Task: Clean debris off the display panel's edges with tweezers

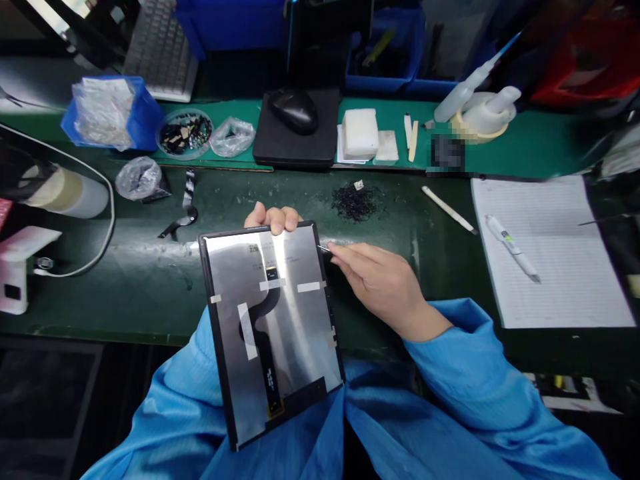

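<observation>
My left hand (pixel 274 217) grips the far edge of a tablet display panel (pixel 300 333), fingertips over its rim and the palm hidden behind it. The panel is tilted, its silvery back facing me, with a black flex cable (pixel 264 340) and strips of white tape on it. At the panel's right edge, near the upper corner, my right hand (pixel 385 283) pinches a thin metal tool (pixel 324 249). Its tip meets the black border; most of the tool is hidden in the fingers, so its kind is unclear.
Beyond the panel lies a pile of black shreds (pixel 356 202). A loose flex cable (pixel 186 208) and a small bag-lined cup (pixel 143 179) are at left. To the right are a white stick (pixel 449 209), a notebook (pixel 555 267) and a pen (pixel 513 248). A mouse (pixel 294 111) sits behind.
</observation>
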### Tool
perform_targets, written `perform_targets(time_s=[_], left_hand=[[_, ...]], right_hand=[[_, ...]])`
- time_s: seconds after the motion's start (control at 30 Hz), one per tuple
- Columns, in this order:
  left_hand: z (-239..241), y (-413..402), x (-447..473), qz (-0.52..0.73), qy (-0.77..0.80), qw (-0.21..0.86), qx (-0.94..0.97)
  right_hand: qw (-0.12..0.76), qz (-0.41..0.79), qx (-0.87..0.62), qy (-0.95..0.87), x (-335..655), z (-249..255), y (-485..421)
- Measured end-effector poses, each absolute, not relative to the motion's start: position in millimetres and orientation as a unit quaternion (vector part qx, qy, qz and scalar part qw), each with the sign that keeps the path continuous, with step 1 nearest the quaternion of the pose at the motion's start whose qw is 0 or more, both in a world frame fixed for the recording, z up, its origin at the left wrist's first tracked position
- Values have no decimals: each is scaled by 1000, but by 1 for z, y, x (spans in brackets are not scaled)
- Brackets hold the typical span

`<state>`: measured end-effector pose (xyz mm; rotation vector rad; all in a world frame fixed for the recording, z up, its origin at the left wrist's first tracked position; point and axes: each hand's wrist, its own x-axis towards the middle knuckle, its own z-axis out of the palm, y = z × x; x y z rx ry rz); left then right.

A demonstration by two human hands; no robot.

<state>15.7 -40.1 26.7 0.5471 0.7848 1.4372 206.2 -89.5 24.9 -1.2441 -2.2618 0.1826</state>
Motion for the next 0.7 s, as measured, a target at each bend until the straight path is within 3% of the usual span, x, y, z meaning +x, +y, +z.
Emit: perform_targets(time_s=[0.7], left_hand=[[31, -42, 22, 620, 315, 689, 201]], right_hand=[[261, 107, -482, -829, 208, 29, -89]])
